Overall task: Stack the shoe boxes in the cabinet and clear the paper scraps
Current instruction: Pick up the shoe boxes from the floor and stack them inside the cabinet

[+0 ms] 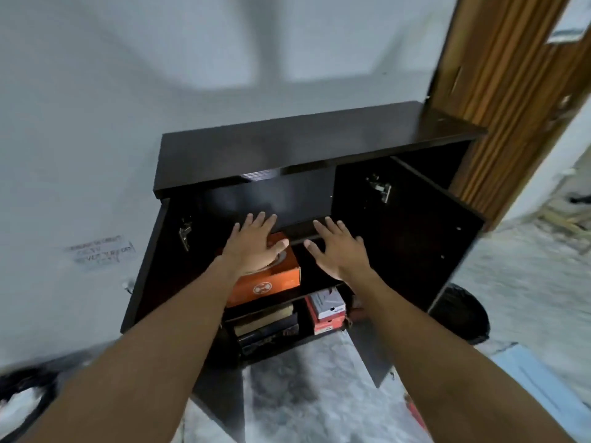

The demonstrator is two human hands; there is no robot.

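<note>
A dark wooden cabinet (287, 148) stands against the wall with both doors swung open. On its middle shelf sits an orange shoe box (275, 282). My left hand (256, 244) lies flat on that box's lid, fingers spread. My right hand (339, 247) hovers open over the bare part of the same shelf, right of the box, holding nothing. On the lower shelf a white and red shoe box (327, 303) rests on another red box (329, 324), and dark flat boxes (268, 327) are stacked to their left.
The open right door (412, 238) and left door (160, 266) flank my arms. A black bin (463, 314) stands on the marble floor to the right. A wooden door frame (511, 91) rises behind. A light blue box (540, 388) lies at lower right.
</note>
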